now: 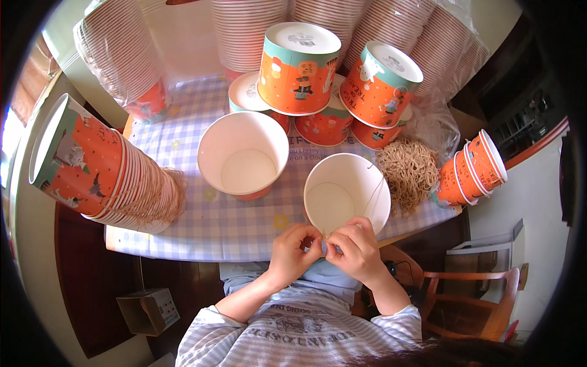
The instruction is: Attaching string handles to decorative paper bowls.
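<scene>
- Left hand [292, 251] and right hand [356, 252] are pinching twine [324, 235] near a paper bucket [330, 174].
- It is standing on the table [244, 241], near the front edge.
- Twine could be slipping if pinches are loosening.

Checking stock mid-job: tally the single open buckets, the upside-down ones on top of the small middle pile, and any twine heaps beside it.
Single open buckets: 2
Top upside-down buckets: 2
Twine heap: 1
Total: 5

Surface [183, 237], blue-and-white checked: centre. Window [13, 137]: between nine and ten o'clock; bright daylight enters there. Pale wall [177, 40]: eleven o'clock. Wooden chair [471, 276]: four o'clock.
</scene>
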A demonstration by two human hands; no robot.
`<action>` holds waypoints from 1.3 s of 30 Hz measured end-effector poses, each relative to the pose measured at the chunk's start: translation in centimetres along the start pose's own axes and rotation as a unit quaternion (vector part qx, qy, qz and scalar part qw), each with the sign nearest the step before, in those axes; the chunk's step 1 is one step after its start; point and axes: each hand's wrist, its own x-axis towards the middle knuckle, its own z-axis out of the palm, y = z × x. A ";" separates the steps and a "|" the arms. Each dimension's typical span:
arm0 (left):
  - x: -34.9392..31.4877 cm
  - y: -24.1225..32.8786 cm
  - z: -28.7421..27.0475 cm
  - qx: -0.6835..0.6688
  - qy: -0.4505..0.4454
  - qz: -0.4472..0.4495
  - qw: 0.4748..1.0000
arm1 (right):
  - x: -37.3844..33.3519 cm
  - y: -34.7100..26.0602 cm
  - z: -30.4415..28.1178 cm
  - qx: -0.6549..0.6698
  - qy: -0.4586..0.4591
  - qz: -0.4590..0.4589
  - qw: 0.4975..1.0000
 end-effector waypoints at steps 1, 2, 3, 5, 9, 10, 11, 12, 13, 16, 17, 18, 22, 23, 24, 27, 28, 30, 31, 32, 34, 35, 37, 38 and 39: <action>0.0 -0.1 0.0 0.000 0.001 0.001 1.000 | 0.0 -0.1 -0.1 0.000 0.000 -0.002 1.000; -0.1 -0.4 -0.1 -0.041 -0.005 -0.030 0.999 | 0.0 -0.3 -0.2 0.000 -0.001 0.004 1.000; -0.1 -0.6 -0.1 -0.082 -0.013 -0.060 0.995 | -0.1 -0.4 -0.3 -0.001 -0.002 0.010 1.000; -0.1 -0.7 -0.1 -0.081 -0.020 -0.058 0.995 | -0.1 -0.4 -0.1 -0.022 0.004 -0.003 1.000; -0.1 -0.7 -0.1 -0.075 -0.025 -0.058 0.995 | -0.2 -0.4 0.3 -0.069 0.016 -0.029 0.997; -0.1 -0.6 -0.1 -0.075 -0.025 -0.058 0.995 | -0.2 -0.4 0.4 -0.069 0.016 -0.029 0.997; -0.1 -0.6 -0.1 -0.068 -0.026 -0.053 0.996 | -0.2 -0.5 0.4 -0.075 0.022 -0.028 0.997; -0.1 -0.5 -0.1 -0.062 -0.027 -0.047 0.997 | -0.2 -0.5 0.5 -0.081 0.028 -0.027 0.996; -0.1 -0.5 -0.1 -0.062 -0.028 -0.047 0.997 | -0.2 -0.5 0.5 -0.081 0.028 -0.027 0.996; 0.0 -0.3 -0.1 -0.064 -0.021 -0.043 0.997 | -0.2 -0.5 0.5 -0.083 0.022 -0.026 0.996; 0.0 -0.3 -0.2 -0.052 -0.020 -0.038 0.998 | -0.3 -0.4 0.4 -0.068 0.019 -0.021 0.997; 0.0 -0.2 -0.2 -0.039 -0.019 -0.034 0.998 | -0.3 -0.4 0.4 -0.051 0.016 -0.016 0.998; 0.0 -0.4 -0.2 -0.034 -0.024 -0.036 0.998 | -0.4 -0.3 0.3 -0.061 0.009 -0.022 0.998; 0.0 -0.4 -0.2 -0.049 -0.026 -0.044 0.997 | -0.5 -0.2 0.4 -0.066 0.016 -0.028 0.997; 0.0 -0.3 -0.2 -0.064 -0.029 -0.052 0.996 | -0.6 -0.2 0.5 -0.071 0.023 -0.034 0.997; 0.0 -0.4 -0.2 -0.051 -0.036 -0.054 0.997 | -0.8 -0.2 0.3 -0.096 0.007 -0.042 0.994; 0.0 -0.4 -0.2 -0.051 -0.036 -0.053 0.997 | -0.7 -0.3 0.3 -0.096 0.007 -0.042 0.994; 0.1 -0.2 -0.2 -0.056 -0.020 -0.046 0.997 | -0.6 -0.4 0.2 -0.087 0.028 -0.055 0.994; 0.1 -0.1 -0.2 -0.056 -0.020 -0.046 0.997 | -0.7 -0.4 0.2 -0.087 0.028 -0.055 0.994; 0.1 -0.1 -0.2 -0.037 -0.019 -0.035 0.999 | -0.8 -0.3 0.2 -0.098 0.024 -0.054 0.993; 0.1 -0.1 -0.2 -0.018 -0.016 -0.025 0.999 | -0.9 -0.2 0.1 -0.108 0.019 -0.054 0.992; 0.1 -0.1 -0.2 -0.011 -0.012 -0.014 1.000 | -0.9 -0.1 0.0 -0.110 0.012 -0.061 0.992; 0.1 -0.2 -0.2 -0.005 -0.007 -0.004 1.000 | -1.0 0.0 -0.2 -0.112 0.005 -0.069 0.991; 0.1 -0.2 -0.3 -0.004 -0.008 0.009 1.000 | -1.0 0.0 -0.3 -0.095 0.005 -0.071 0.993; 0.1 -0.3 -0.3 -0.004 -0.010 0.023 1.000 | -1.1 0.1 -0.3 -0.080 0.005 -0.074 0.994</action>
